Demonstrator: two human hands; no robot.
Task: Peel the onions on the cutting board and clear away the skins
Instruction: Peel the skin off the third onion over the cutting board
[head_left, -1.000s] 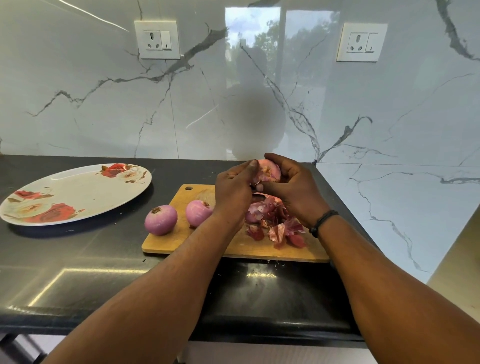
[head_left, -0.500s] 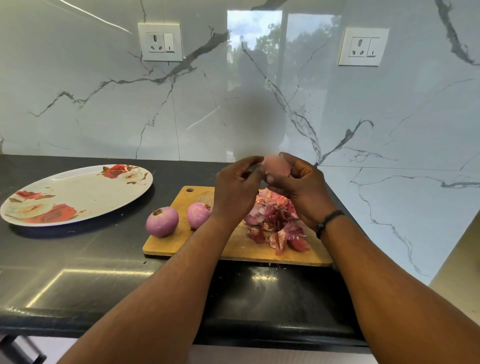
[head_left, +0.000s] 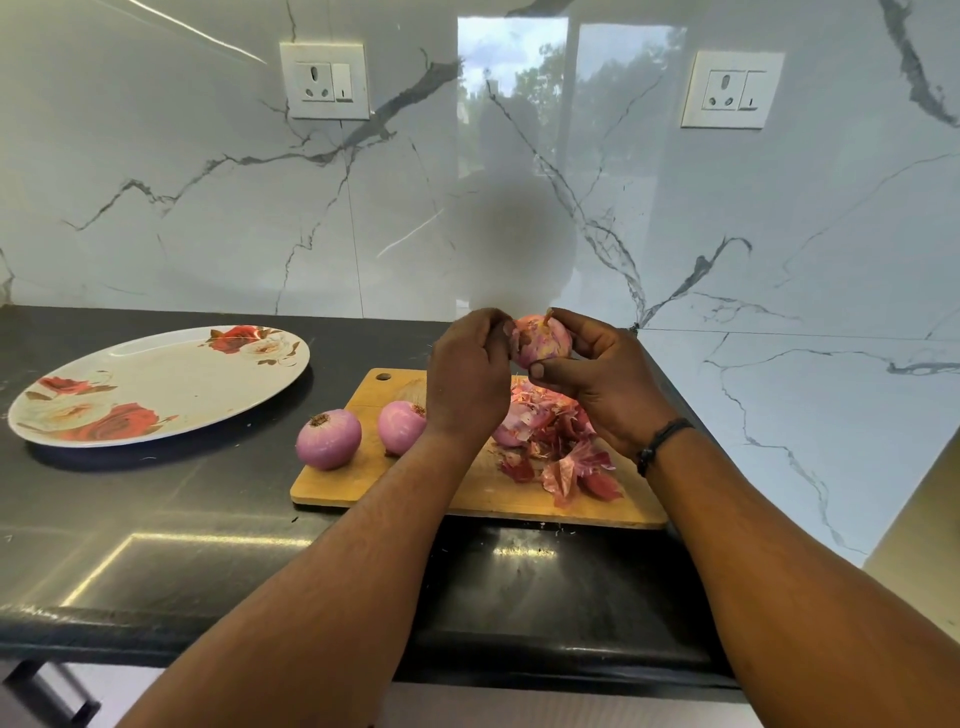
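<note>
on the far left of the black counter (head_left: 156, 525) sits a floral plate (head_left: 156, 387). next, two peeled onions (head_left: 329, 439) rest at the board's (head_left: 467, 499) left end, one on its edge. above the board, the left hand (head_left: 470, 374) curls its fingertips against a third onion (head_left: 543, 343), which the right hand (head_left: 605, 379) grips, thumb underneath. below them, skins (head_left: 561, 447) lie heaped on the board's right half.

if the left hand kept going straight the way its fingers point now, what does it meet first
The left hand has its fingers curled toward the right, so almost at once it meets the onion held up by the right hand. Its fingertips look to be at the onion's skin already, though depth is hard to judge here.
</note>
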